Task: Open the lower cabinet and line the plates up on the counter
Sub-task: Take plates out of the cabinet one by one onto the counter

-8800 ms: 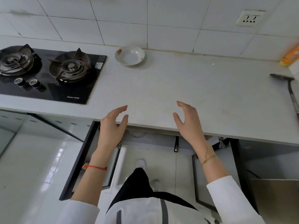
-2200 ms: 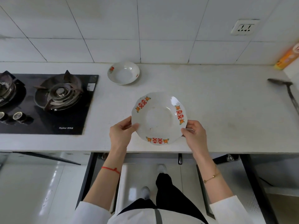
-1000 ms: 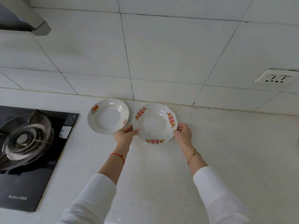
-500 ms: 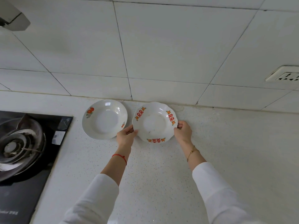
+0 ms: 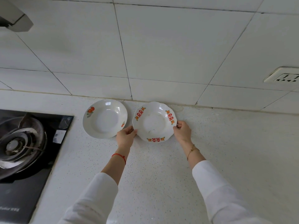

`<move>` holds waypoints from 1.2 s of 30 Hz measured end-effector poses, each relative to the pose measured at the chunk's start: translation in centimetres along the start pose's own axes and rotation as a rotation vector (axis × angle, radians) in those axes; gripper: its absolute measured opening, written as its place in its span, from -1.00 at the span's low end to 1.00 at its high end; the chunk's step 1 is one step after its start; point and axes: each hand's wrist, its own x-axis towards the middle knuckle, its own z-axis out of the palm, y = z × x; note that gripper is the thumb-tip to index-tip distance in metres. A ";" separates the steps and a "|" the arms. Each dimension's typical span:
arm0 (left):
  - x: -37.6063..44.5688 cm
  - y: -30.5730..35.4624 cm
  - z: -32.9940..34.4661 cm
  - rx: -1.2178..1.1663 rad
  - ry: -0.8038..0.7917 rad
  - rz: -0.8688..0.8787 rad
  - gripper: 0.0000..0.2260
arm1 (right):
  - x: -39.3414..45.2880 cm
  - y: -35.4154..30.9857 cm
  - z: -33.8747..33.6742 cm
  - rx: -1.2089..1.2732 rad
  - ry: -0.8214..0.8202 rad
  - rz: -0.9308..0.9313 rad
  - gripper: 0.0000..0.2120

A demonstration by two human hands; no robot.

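At far left a gas hob [image 5: 24, 152] is set into the speckled worktop [image 5: 161, 183]. Next comes a round plate with a fruit motif [image 5: 104, 118], lying flat near the tiled wall. The left hand [image 5: 125, 137] pinches the near-left rim of a scalloped plate with red emblems [image 5: 154, 121], and the right hand [image 5: 182, 132] pinches its right rim, fingers curled over the edge. This plate sits just beside the first, apparently on or barely above the surface. The step is setting down the second plate; next, both hands should let go and return to the cabinet for another.
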 end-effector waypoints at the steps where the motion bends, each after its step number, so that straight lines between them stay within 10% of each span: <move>1: -0.4 0.1 -0.2 0.071 0.025 0.026 -0.63 | -0.2 0.0 -0.2 -0.027 0.001 -0.011 -0.77; 16: -12.5 1.6 -7.2 0.804 0.112 0.734 -0.67 | -9.8 0.9 -6.8 -0.600 0.018 -0.468 -0.55; 36: -29.7 -7.8 -17.2 0.842 0.133 1.022 -0.65 | -31.5 7.1 -12.0 -0.531 0.154 -0.642 -0.56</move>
